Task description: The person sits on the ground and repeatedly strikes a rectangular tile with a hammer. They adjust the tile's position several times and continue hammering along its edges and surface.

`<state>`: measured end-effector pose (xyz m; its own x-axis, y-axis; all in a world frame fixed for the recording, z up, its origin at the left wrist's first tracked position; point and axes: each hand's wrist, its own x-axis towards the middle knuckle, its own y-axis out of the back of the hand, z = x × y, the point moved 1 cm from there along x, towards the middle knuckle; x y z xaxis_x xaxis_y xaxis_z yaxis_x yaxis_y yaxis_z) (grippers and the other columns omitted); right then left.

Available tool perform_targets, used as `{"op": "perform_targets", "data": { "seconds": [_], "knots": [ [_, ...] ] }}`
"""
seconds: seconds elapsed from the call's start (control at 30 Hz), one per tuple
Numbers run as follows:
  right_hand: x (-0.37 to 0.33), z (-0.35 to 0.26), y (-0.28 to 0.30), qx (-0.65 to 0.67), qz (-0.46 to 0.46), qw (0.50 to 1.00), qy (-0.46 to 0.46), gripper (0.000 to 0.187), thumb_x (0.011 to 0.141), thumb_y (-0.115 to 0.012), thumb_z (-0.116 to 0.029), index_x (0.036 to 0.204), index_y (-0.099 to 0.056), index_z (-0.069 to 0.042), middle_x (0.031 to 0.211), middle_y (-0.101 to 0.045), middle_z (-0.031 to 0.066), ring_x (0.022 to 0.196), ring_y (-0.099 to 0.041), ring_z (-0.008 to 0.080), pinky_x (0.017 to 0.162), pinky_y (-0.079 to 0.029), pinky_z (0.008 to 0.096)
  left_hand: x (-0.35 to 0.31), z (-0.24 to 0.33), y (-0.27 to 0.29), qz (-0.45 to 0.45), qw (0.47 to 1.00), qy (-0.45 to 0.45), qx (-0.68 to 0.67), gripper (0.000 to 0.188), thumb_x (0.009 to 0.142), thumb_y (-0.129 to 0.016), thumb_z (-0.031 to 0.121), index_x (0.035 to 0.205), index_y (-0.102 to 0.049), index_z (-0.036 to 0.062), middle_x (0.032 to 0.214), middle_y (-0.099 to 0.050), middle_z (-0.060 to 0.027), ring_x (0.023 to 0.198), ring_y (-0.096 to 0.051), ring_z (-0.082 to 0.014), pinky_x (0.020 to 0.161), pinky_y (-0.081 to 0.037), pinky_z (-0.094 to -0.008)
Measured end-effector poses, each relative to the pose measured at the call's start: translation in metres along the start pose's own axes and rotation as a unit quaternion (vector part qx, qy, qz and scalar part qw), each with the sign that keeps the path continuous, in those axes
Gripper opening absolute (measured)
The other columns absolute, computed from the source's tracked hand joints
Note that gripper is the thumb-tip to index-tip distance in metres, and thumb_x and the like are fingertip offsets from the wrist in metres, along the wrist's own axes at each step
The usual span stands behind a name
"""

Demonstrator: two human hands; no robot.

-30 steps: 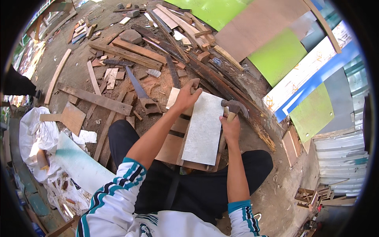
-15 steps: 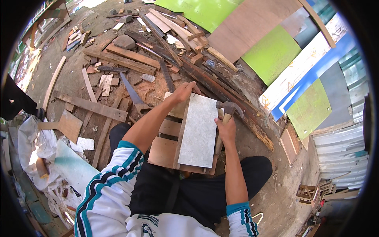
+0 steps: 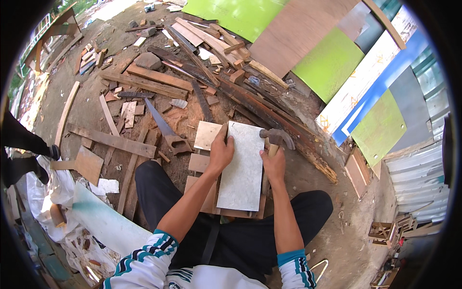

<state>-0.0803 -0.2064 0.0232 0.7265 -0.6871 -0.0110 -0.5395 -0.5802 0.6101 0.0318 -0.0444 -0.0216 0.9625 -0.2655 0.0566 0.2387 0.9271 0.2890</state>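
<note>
A pale grey-white rectangular board [image 3: 241,168] lies lengthwise over my lap, on top of a wooden piece built of several planks [image 3: 201,192]. My left hand [image 3: 222,153] grips the board's left edge near its far end, its thumb on the pale face and its fingers out of sight down the side. In my right hand [image 3: 274,166] is a claw hammer [image 3: 279,137], held by the handle close under the head. The hammer head rests at the board's upper right edge, claw pointing right. My right thumb is beside that edge.
A handsaw [image 3: 166,127] lies on the dirt among scrap timber [image 3: 159,84] ahead and left. Long dark beams [image 3: 274,120] run diagonally beyond the board. Coloured panels [image 3: 332,62] lean at the right. Another person's legs [image 3: 24,149] show at the left edge.
My left hand has come nearer, from the board's far end down to its left edge. The view has shifted slightly; my right hand still holds the hammer at the right edge.
</note>
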Motion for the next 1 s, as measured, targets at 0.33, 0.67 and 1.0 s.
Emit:
{"op": "perform_targets", "data": {
  "seconds": [0.33,0.67,1.0],
  "knots": [
    [-0.004,-0.006,-0.001,-0.028,-0.015,0.999,-0.027,0.043,0.085,-0.078,-0.02,0.117,-0.06,0.003,0.102,-0.071,0.0245,0.098,-0.068,0.043,0.087,-0.051,0.0485,-0.001,0.01,0.001,-0.031,0.999,0.044,-0.002,0.053,0.103,-0.05,0.012,0.154,-0.041,-0.0034,0.133,-0.062,-0.0316,0.119,-0.064,-0.0388,0.103,-0.047,-0.0399],
    [-0.002,-0.007,0.0,-0.022,-0.041,0.999,-0.01,0.046,0.086,-0.076,-0.019,0.123,-0.058,0.001,0.104,-0.071,0.0245,0.1,-0.068,0.0441,0.088,-0.05,0.0486,0.004,0.0,0.003,-0.049,0.998,0.041,-0.01,0.058,0.103,-0.048,0.01,0.156,-0.033,-0.0071,0.147,-0.055,-0.0259,0.135,-0.055,-0.0275,0.113,-0.039,-0.0331],
    [0.0,-0.005,0.003,-0.034,-0.057,0.998,-0.009,0.051,0.088,-0.074,-0.018,0.131,-0.056,0.001,0.106,-0.07,0.0307,0.105,-0.067,0.0492,0.089,-0.052,0.0507,0.004,0.007,0.002,-0.066,0.988,0.091,-0.109,0.059,0.101,-0.045,0.004,0.157,-0.032,-0.0068,0.151,-0.052,-0.0247,0.136,-0.052,-0.0268,0.114,-0.037,-0.0319]
  ]
}}
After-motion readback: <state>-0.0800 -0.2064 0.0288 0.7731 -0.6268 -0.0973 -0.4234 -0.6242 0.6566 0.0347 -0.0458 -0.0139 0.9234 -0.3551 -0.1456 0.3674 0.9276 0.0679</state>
